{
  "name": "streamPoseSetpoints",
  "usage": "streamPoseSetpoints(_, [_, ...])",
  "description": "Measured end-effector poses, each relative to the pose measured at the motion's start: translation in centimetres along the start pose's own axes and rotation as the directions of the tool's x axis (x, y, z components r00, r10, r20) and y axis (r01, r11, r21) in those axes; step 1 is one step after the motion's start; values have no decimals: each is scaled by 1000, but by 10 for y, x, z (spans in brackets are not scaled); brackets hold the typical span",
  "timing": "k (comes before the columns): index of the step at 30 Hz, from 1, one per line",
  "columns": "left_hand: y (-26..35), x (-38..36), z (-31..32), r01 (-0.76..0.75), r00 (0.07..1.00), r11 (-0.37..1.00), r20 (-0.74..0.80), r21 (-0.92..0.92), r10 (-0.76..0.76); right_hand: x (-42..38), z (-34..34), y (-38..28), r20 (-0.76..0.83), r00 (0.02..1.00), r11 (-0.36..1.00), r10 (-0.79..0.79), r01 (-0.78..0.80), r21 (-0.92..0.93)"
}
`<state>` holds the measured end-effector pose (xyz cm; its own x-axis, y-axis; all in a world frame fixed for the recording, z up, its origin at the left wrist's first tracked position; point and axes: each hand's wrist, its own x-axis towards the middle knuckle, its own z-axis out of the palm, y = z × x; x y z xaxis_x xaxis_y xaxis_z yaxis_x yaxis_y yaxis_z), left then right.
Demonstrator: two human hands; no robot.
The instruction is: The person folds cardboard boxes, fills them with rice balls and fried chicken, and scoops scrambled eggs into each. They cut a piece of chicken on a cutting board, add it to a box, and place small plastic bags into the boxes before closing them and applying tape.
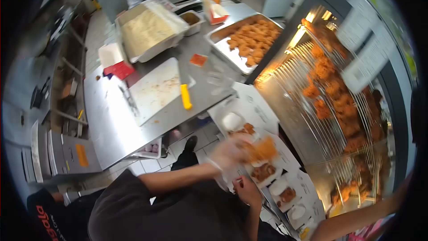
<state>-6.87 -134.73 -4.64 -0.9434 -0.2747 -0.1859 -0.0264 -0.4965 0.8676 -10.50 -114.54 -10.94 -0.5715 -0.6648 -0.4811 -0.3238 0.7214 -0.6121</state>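
My left hand point(229, 152), in a clear glove and smeared by motion, holds a blurred golden-orange fried piece point(263, 149) above the open white boxes. Fried food shows in the box point(264, 173) just under it, and another box holds a white tub point(232, 121) beside browned pieces. Close by, my bare right hand point(247, 191) is curled shut at the near side of the boxes; what its fingers hold, if anything, is hidden. Further along the row, one more box point(285, 194) has a white tub and browned pieces in it.
A heated cabinet point(296, 93) with fried chicken on wire racks stands right. On the steel table point(104, 120) are a cutting board point(154, 89), a yellow-handled tool point(186, 97), a tub of flour-like powder point(149, 29) and a tray point(218, 40) of fried pieces. Another person's sleeve point(40, 209) shows lower left.
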Motion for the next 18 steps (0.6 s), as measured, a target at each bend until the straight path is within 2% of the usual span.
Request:
streamPoseSetpoints(1, [13, -10, -45, -102, 965, 990, -231, 102, 124, 18, -4, -25, 75, 997, 999, -15, 11, 51])
streamPoseSetpoints(2, [14, -11, -97, -167, 862, 975, -459, 144, 215, 38, -8, -50, 137, 990, 994, -29, 14, 105])
streamPoseSetpoints(3, [34, -13, -144, -101, 716, 958, -649, 269, 258, 65, 1, -68, 94, 974, 977, -205, 198, 83])
streamPoseSetpoints(4, [26, -5, -211, -68, 526, 917, -767, 393, 368, 95, 14, -85, 60, 924, 926, -377, 374, 57])
streamPoseSetpoints(5, [51, -7, -247, 119, 437, 836, -784, 536, 440, 126, 22, -117, 42, 901, 896, -431, 422, 136])
streamPoseSetpoints(6, [42, 6, -309, 226, 365, 756, -773, 614, 519, 159, 33, -152, 19, 881, 861, -474, 458, 219])
streamPoseSetpoints(7, [46, 17, -342, 256, 415, 684, -717, 683, 560, 202, 56, -171, -52, 863, 849, -502, 503, 159])
streamPoseSetpoints(8, [49, 24, -368, 277, 463, 609, -658, 744, 593, 241, 76, -192, -211, 806, 831, -553, 551, -73])
streamPoseSetpoints(9, [43, 30, -389, 283, 453, 628, -678, 725, 579, 272, 92, -209, -338, 706, 782, -622, 541, -308])
streamPoseSetpoints(11, [39, 41, -410, 283, 744, 327, -421, 902, 518, 311, 109, -234, -290, 831, 847, -474, 341, -408])
streamPoseSetpoints(12, [39, 41, -413, 287, 744, 346, -435, 893, 507, 328, 116, -238, -274, 839, 844, -469, 335, -419])
streamPoseSetpoints(14, [57, 29, -391, 472, 562, -13, -289, 881, 775, 348, 123, -224, -281, 895, 930, -346, 286, -233])
streamPoseSetpoints(15, [56, 29, -392, 470, 571, -1, -303, 883, 763, 341, 116, -224, -271, 904, 932, -331, 270, -240])
streamPoseSetpoints(16, [55, 29, -393, 330, 639, 236, -401, 914, 657, 323, 100, -230, -223, 933, 946, -284, 236, -220])
streamPoseSetpoints(17, [55, 32, -396, 192, 714, 472, -453, 860, 534, 306, 87, -238, -178, 954, 958, -239, 202, -203])
streamPoseSetpoints(18, [48, 35, -403, 185, 719, 488, -456, 853, 525, 288, 79, -241, -178, 957, 958, -228, 188, -217])
